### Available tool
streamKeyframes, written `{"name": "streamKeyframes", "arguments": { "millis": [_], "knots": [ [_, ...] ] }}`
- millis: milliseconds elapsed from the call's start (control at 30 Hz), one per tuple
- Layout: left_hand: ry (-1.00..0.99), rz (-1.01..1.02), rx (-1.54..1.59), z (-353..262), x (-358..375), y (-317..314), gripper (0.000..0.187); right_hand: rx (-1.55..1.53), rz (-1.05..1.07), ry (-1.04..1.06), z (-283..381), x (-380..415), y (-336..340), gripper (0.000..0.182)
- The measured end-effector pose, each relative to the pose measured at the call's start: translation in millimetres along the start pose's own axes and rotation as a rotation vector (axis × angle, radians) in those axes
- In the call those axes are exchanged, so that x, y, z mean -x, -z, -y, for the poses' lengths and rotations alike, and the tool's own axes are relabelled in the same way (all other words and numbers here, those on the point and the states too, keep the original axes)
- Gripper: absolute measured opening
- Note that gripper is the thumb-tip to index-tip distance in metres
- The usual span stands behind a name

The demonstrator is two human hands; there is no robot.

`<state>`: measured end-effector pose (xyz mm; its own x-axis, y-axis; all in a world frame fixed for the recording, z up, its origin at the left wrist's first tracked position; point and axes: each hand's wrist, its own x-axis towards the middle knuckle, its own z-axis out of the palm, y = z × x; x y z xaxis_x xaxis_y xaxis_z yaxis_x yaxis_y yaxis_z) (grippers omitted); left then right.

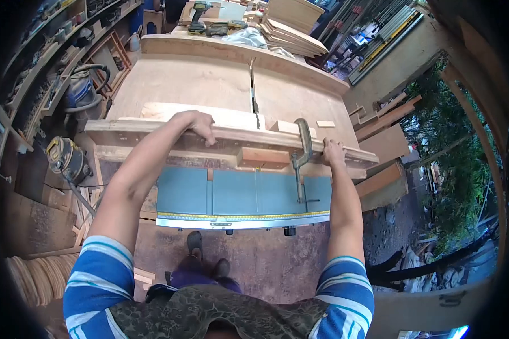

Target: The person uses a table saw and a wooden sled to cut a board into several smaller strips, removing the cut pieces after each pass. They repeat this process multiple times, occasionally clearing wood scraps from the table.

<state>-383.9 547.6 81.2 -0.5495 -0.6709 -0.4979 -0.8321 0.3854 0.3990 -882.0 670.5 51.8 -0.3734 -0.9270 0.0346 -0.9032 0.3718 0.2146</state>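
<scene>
A plywood crosscut sled (192,70) lies on a table saw (232,192). My left hand (197,125) curls over the sled's near wooden fence (237,134), thumb on the near side; its fingertips on the far side are hidden. Against that fence rests a pale board (164,110), its right end near the slot and saw blade (255,107). On the right, my right hand (333,151) wraps around the same fence. Just left of it, a C-clamp (305,144) grips the fence and a small wood block (285,127). A reddish block (263,157) is fixed to the near side.
A small offcut (324,124) lies on the sled's right side. Behind stand a cordless drill (199,17) and stacked panels (294,37). Shop vacuums (68,158) and shelves line the left. A ruled rail (243,219) edges the saw near me. Boards (387,121) lean at right.
</scene>
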Motion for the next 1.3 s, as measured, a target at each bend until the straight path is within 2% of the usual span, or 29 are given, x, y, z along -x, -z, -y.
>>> {"name": "streamKeyframes", "arguments": {
  "millis": [33, 200, 267, 300, 367, 400, 467, 500, 567, 600, 667, 733, 800, 867, 933, 1000, 1033, 1067, 1133, 1167, 1233, 1267, 1300],
  "knots": [
    [-0.007, -0.008, -0.035, -4, 12, -7, 0.08, 0.016, -0.053, 0.028, -4, 6, 2, 0.043],
    [-0.037, -0.016, -0.029, -34, 78, -62, 0.079, 0.049, -0.037, 0.104, -26, 96, 6, 0.051],
    [-0.045, -0.004, -0.02, -42, 98, -87, 0.079, 0.071, -0.03, 0.158, -31, 133, 19, 0.03],
    [-0.029, -0.025, -0.036, -50, 110, -97, 0.078, 0.079, -0.002, 0.172, -41, 149, 15, 0.03],
    [0.002, -0.031, -0.045, -61, 131, -111, 0.077, 0.072, -0.104, 0.273, -58, 171, 10, 0.037],
    [-0.004, -0.032, -0.057, -65, 141, -117, 0.077, 0.066, -0.086, 0.285, -64, 179, 17, 0.037],
    [-0.001, -0.005, -0.084, -69, 147, -127, 0.077, 0.012, -0.022, 0.366, -71, 195, 38, 0.05],
    [-0.013, -0.032, -0.049, -70, 149, -130, 0.078, -0.008, 0.0, 0.363, -78, 193, 51, 0.05],
    [-0.017, -0.056, -0.02, -71, 151, -128, 0.08, -0.283, 0.292, 0.493, -96, 167, 71, 0.066],
    [-0.009, -0.052, -0.025, -71, 148, -126, 0.08, -0.291, 0.294, 0.496, -98, 148, 70, 0.066],
    [-0.041, -0.024, 0.004, -73, 143, -126, 0.08, -0.997, 0.471, 0.529, -97, 113, 66, 0.063],
    [-0.022, 0.014, 0.006, -80, 140, -119, 0.081, -1.124, 0.518, 0.492, -48, 73, 61, 0.057],
    [0.023, 0.11, 0.007, -89, 141, -111, 0.081, -0.909, 0.445, 0.684, 9, 41, 43, 0.053],
    [-0.006, 0.1, 0.056, -84, 144, -111, 0.083, -0.815, 0.462, 0.86, 61, 16, 15, 0.055],
    [-0.044, 0.086, 0.111, -75, 143, -113, 0.086, -0.671, 0.539, 0.949, 97, 8, 9, 0.056],
    [0.02, 0.026, 0.542, -56, 137, -110, 0.091, -0.634, 0.569, 0.988, 116, 17, 12, 0.052],
    [-0.048, -0.152, 0.483, -44, 128, -109, 0.092, -0.597, 0.597, 1.025, 121, 20, 13, 0.048],
    [0.016, -0.345, 0.356, -36, 122, -108, 0.091, -0.594, 0.6, 1.025, 123, 18, 10, 0.048],
    [0.099, -0.518, 0.026, -16, 106, -106, 0.08, -0.679, 0.544, 1.019, 127, 16, -3, 0.046],
    [0.089, -0.519, 0.027, -10, 101, -107, 0.08, -0.675, 0.54, 1.011, 126, 15, -5, 0.046],
    [0.147, -0.395, 0.021, -2, 87, -103, 0.076, -0.968, 0.605, 0.908, 119, 13, -7, 0.039],
    [0.107, -0.393, 0.014, 2, 82, -103, 0.076, -0.965, 0.584, 0.872, 114, 11, -3, 0.039],
    [0.112, -0.404, -0.029, 5, 81, -108, 0.074, -1.131, 0.633, 0.74, 110, 9, 3, 0.031]
  ]
}}
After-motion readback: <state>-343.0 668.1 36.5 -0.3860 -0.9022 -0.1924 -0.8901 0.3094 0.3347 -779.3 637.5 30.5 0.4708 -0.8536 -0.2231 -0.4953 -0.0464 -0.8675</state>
